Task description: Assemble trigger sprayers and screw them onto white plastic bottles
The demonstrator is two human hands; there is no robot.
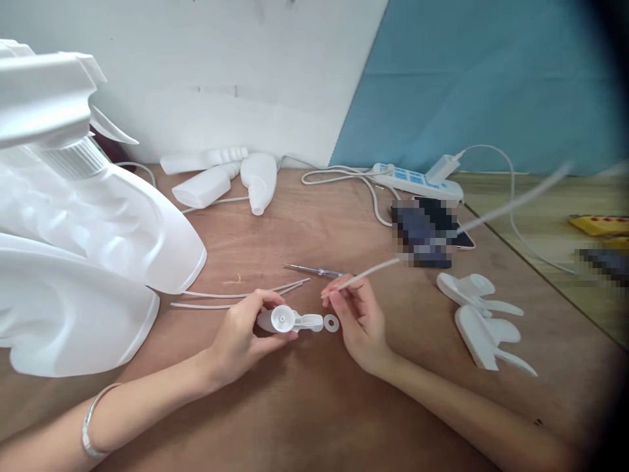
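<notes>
My left hand (244,334) is closed around a white trigger spray head (284,319), its round collar opening turned up toward me. Pinched between the thumb and fingers of my right hand (358,321) is a thin white dip tube (376,268), slanting up to the right. A small white ring washer (331,323) lies on the table between my hands, just off the end of the trigger. Beyond my left hand rest several loose dip tubes (206,306). A thin screwdriver (314,270) lies behind my right hand.
Large white spray bottles (162,229) crowd the left side. Several white bottles (206,188) lie at the back. A power strip (417,181) with cables and phones (437,223) sits at back right. Two more spray heads (484,334) are near the table's right edge.
</notes>
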